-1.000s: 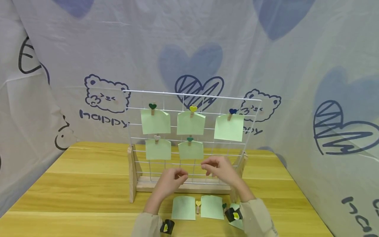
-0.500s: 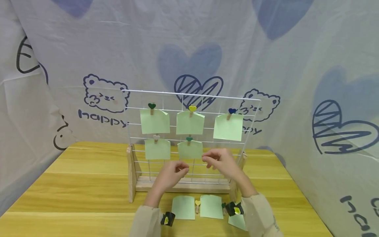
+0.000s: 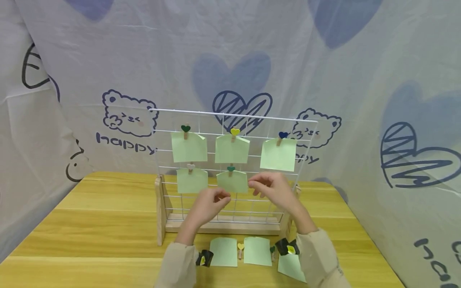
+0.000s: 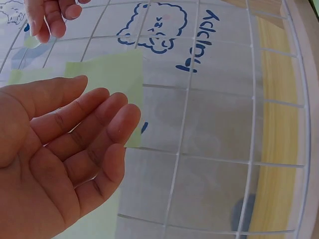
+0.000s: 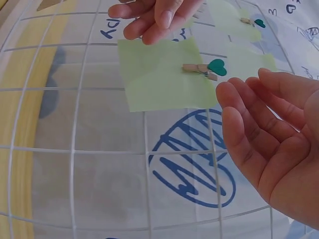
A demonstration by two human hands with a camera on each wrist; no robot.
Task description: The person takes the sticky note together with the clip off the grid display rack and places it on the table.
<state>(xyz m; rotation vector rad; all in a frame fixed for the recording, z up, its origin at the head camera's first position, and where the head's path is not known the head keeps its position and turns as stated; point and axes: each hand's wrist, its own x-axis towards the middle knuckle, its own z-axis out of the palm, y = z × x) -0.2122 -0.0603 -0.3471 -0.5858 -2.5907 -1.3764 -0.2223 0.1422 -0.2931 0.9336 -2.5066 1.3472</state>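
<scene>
"Across the background, what goes down as largest?"

"White cloth [image 3: 162, 60] printed with blue hearts and outlined bears. Ahead of it, a yellow wood-grain table [image 3: 108, 216]. On that, a rectangular white wire grid [image 3: 234, 115] in a pale wooden stand [image 3: 223, 228]."

"Next size down: your hands?"

"Both before the grid, out of beige sleeves [image 3: 180, 260]. My left hand [image 3: 209, 204]: fingers relaxed and loosely bent, thumb tip a little apart from the forefinger tip. My right hand [image 3: 275, 190]: likewise slack, slightly higher than the left."

"Then the paper?"

"Pale green square paper sheets [image 3: 189, 149]: three hang in the grid's upper row, two in its lower row. The second sheet of the lower row [image 3: 232, 183] is nearest my fingers: right fingertips just beside its right edge, left ones near its bottom edge. Contact: I cannot tell. Three loose sheets [image 3: 223, 253] lie on the table in front of the stand."

"Smallest?"

"Wooden clips with heart-shaped heads [image 3: 235, 132], one at the top of each hung sheet. Left to right: dark green, yellow, blue above; white, green below. Two loose clips [image 3: 240, 250], yellow and dark green, lie between the sheets on the table."
</scene>
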